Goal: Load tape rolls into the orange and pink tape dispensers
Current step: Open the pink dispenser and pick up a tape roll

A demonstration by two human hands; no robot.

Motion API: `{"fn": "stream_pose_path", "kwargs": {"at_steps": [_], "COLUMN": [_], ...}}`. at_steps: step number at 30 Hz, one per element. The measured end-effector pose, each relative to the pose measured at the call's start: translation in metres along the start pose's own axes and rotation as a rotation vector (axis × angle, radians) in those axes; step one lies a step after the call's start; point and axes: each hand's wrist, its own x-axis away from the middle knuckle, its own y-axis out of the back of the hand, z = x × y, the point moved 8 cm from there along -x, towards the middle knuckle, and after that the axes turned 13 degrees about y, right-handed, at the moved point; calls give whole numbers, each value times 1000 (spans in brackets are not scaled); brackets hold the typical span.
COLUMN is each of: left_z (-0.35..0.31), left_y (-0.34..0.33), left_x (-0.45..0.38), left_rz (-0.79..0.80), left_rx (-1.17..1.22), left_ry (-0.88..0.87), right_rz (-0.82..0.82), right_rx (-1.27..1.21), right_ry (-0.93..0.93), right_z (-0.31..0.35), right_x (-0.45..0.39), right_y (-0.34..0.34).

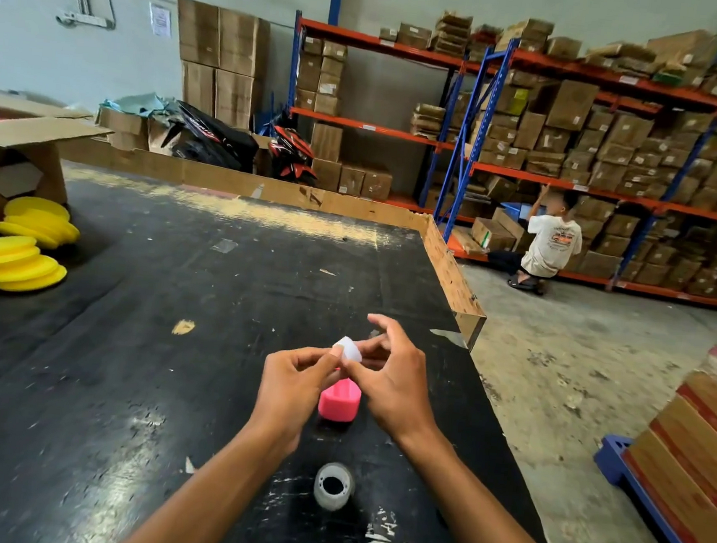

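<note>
A small white tape roll [350, 349] is pinched between the fingertips of my left hand [293, 389] and my right hand [394, 382], held a little above the black table [166, 340]. Directly beneath my hands, the pink tape dispenser [339, 403] rests on the table, partly hidden by my fingers. Nearer to me lies a translucent white tape roll [333, 486] with a dark centre hole. No orange dispenser is in view.
Stacks of yellow foam pads [22, 247] and an open cardboard box [8, 159] sit at the table's left. The table's right edge [455, 289] drops to the concrete floor. Stacked boxes on a blue pallet [689, 456] stand at right. A person crouches by the shelves [547, 245].
</note>
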Motion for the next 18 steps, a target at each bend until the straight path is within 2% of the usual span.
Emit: {"fn": "stream_pose_path", "kwargs": {"at_steps": [7, 15, 18], "left_z": [11, 1, 5], "left_y": [15, 14, 15], "left_x": [9, 9, 8], "left_rz": [-58, 105, 136], "left_rx": [101, 103, 104], "left_ry": [-1, 37, 82], "right_rz": [-19, 21, 152], "right_rx": [-114, -104, 24], "right_ry": [-53, -20, -30], "right_z": [-5, 10, 8], "right_x": [17, 19, 27], "right_y": [-9, 3, 10]}}
